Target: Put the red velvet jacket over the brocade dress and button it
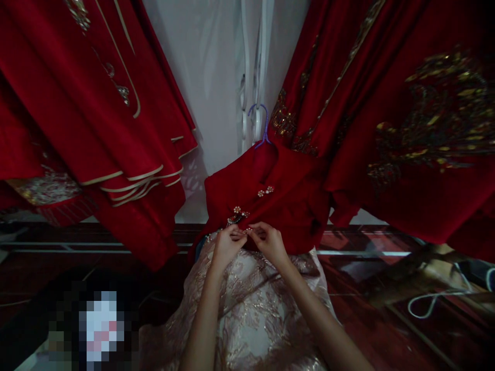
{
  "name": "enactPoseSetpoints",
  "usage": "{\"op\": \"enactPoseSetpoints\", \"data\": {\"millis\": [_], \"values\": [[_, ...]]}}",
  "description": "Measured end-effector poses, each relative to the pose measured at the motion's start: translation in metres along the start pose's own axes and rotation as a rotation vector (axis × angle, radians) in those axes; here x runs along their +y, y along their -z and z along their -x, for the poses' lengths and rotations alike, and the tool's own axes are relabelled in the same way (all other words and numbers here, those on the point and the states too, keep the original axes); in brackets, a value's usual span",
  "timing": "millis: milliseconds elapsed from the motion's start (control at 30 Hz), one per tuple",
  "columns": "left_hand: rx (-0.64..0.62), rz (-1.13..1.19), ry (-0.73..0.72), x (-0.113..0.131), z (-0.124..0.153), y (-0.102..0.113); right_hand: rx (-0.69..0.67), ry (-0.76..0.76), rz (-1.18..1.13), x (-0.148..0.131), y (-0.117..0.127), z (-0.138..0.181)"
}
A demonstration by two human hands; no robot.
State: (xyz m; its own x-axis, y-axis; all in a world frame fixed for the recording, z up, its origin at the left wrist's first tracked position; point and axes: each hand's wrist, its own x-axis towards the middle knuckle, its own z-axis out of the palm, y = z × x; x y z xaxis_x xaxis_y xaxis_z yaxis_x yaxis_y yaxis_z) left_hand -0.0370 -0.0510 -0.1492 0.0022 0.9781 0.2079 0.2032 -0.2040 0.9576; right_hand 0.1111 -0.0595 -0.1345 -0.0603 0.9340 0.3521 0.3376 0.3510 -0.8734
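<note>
A red garment (270, 201) hangs on a blue hanger (263, 126) in the middle, its front set with small pearl-like clasps (266, 191). Both hands meet at its lower front edge. My left hand (226, 247) pinches the fabric beside a clasp (240, 212), fingers closed. My right hand (268, 242) pinches the same edge from the right, fingertips almost touching the left ones. Below the red cloth hangs a pale pink skirt (251, 314) with gold embroidery, under my forearms.
Red robes with cream trim (116, 129) hang at the left. Red robes with gold embroidery (417, 123) hang at the right. A white curtain (216, 77) and a white pole (257, 72) stand behind. A dark reddish floor (386, 309) and a white cable (433, 304) lie below.
</note>
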Motion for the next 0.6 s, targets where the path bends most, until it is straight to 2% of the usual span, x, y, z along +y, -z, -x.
{"op": "enactPoseSetpoints", "data": {"millis": [200, 367, 600], "values": [[0.064, -0.133, -0.073, 0.002, 0.002, 0.000, 0.027, -0.045, 0.019, 0.004, 0.000, 0.000], [0.017, -0.062, -0.056, 0.002, 0.001, 0.001, 0.025, -0.051, 0.008, 0.001, -0.005, 0.000], [0.090, -0.024, -0.015, -0.002, 0.000, -0.002, 0.110, 0.063, 0.360, -0.009, -0.013, 0.008]]}}
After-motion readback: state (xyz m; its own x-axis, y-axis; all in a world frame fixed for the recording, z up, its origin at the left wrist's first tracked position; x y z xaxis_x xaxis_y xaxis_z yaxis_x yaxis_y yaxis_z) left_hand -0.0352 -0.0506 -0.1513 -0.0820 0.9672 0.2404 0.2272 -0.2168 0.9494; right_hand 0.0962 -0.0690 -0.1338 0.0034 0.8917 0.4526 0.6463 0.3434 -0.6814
